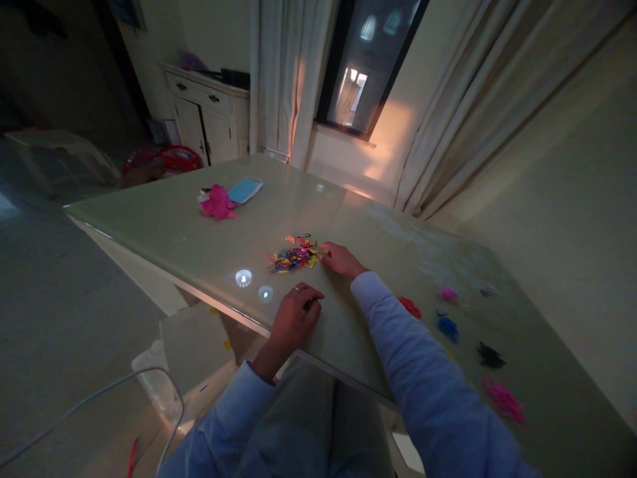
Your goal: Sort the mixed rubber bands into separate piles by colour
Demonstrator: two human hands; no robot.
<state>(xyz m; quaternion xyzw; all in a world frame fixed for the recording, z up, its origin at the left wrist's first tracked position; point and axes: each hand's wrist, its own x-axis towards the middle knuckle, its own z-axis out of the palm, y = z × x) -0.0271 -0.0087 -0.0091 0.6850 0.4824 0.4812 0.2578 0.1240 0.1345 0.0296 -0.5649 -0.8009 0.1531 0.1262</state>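
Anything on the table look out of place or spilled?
Perhaps the light blue rectangular face mask and crumpled bright pink item, lying apart beyond the multicoloured pile of small pieces. Whitish patches cloud the glossy greenish tabletop at right; residue or reflection, I can't tell.

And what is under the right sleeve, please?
At the edge of the right sleeve, a red bundle and something yellow show; what the sleeve covers cannot be seen.

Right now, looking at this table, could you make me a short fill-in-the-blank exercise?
1. Closest to the colourful pile is the ____ hand.
2. On one finger, the left hand wears a ____.
3. The crumpled wad beside the blue mask is ____.

Missing words: right; ring; pink.
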